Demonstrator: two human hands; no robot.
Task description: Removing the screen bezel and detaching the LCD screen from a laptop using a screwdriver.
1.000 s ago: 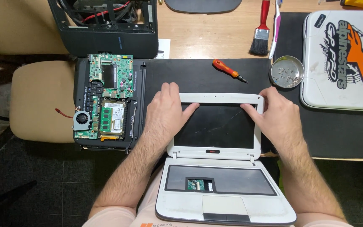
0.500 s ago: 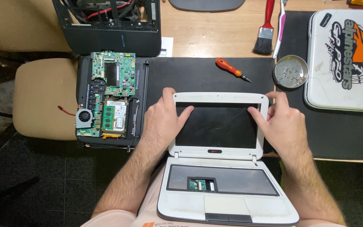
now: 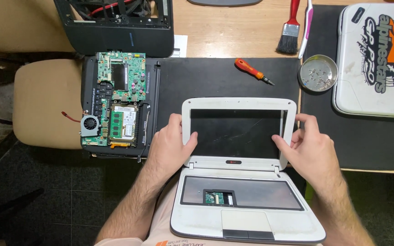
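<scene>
Now both hands [image 3: 169, 148] [image 3: 308, 150] grip the white laptop's screen bezel [image 3: 239, 104]

We are viewing a light wooden tabletop [image 3: 233, 38], a beige cushioned chair seat [image 3: 46, 105], and a dark tiled floor [image 3: 46, 200] lying beneath.

Between my left hand [image 3: 169, 148] and right hand [image 3: 313, 152] I see the laptop's dark, blank screen [image 3: 235, 133] in its white frame. A white paper label [image 3: 180, 45] with black print lies well beyond my left hand.
</scene>
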